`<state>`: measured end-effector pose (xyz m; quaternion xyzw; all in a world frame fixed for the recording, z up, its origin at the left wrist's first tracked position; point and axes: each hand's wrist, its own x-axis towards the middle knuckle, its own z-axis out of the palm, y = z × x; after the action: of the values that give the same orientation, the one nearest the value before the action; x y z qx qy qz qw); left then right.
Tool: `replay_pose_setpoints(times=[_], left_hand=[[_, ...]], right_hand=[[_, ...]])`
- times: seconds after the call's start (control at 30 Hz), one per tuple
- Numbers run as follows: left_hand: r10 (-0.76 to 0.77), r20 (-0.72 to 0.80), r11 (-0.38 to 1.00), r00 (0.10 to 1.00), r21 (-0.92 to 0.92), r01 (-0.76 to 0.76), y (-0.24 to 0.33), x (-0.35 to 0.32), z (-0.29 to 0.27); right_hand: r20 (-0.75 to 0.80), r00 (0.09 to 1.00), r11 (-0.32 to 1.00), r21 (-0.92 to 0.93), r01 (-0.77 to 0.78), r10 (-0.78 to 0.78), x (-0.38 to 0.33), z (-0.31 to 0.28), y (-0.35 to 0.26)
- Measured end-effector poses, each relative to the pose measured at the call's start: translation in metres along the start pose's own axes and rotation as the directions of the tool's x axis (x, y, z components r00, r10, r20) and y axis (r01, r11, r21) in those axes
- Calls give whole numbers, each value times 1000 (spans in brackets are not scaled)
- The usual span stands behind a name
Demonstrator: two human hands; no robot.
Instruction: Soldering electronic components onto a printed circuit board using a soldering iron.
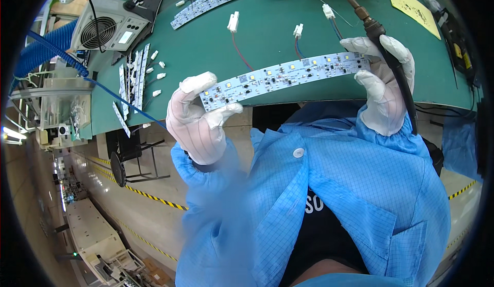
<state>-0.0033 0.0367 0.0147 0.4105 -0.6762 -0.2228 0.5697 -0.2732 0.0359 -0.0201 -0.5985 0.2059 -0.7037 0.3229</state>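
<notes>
Both gloved hands are gripping a curved white LED strip board (pixel 284 77) above the green desk (pixel 267 35). The left hand (pixel 198 120) is pinching one end, while the right hand (pixel 382 84) is clamping the other end together with a soldering iron (pixel 383 37).

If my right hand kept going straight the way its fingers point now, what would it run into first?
The right hand points left along the light strip it holds, so it would probably slide along that strip toward the left hand; depth is hard to judge.

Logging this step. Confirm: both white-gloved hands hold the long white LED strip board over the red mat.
Not red: the head view shows the mat is green. The left hand and right hand, white-gloved, do hold the long white LED strip board.
</notes>
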Motion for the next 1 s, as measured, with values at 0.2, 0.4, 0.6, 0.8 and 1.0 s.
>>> replay_pose_setpoints(times=[0.2, 0.4, 0.6, 0.8, 1.0], left_hand=[[41, -19, 995, 999, 88, -39, -16, -1, -3], [-10, -14, 990, 1000, 140, 11, -24, -1, -10], [-71, -30, 995, 997, 65, 73, -34, -1, -11], [-19, 117, 981, 993, 193, -4, -33, 6, -17], [333, 419, 456, 845, 713, -534, -40, 42, -26]], right_hand=[[-123, 962, 951, 225, -212, 244, 0, 10, -22], [-68, 960, 932, 264, -247, 273, 8, 8, -27], [-58, 959, 870, 440, -225, 277, 7, 20, -22], [-64, 967, 930, 297, -216, 246, 6, 9, -5], [-71, 983, 985, -32, -171, 168, 6, 6, 6]])
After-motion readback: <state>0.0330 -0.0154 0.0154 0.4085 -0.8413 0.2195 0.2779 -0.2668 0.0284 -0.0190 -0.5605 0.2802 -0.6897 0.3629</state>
